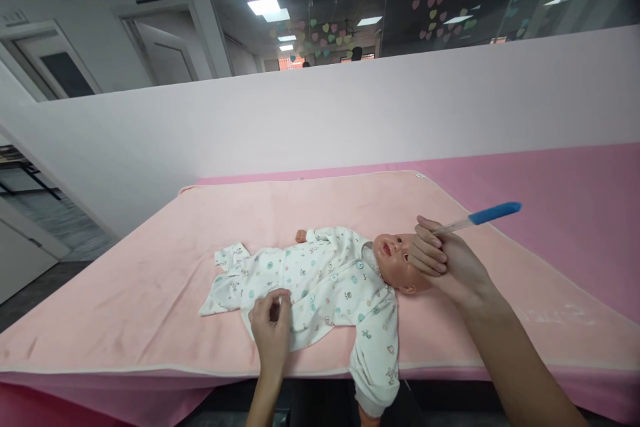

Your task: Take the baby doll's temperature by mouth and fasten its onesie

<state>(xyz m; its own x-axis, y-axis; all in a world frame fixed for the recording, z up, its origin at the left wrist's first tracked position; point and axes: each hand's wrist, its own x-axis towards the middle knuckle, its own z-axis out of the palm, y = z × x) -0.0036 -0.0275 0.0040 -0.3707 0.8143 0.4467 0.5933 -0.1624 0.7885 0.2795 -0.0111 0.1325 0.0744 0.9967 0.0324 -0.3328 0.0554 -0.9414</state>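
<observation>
A baby doll [393, 260] lies on its back, head to the right, wearing a white top [325, 273] and trousers [233, 290] with small coloured prints. My right hand [445, 260] is in front of the doll's head, fingers curled round a slim clear stick with a blue end, which looks like a thermometer [487, 215]; its blue end points up to the right. Over the doll's waist, my left hand [273, 320] touches the clothing with thumb and fingers curled together. Whether cloth is pinched between them is hidden. One doll arm hangs over the near edge.
A peach blanket [165, 240] covers the table over a pink cloth [565, 213]. Behind it runs a low white wall [350, 113] with dark glass above. The table's front edge is close to my body.
</observation>
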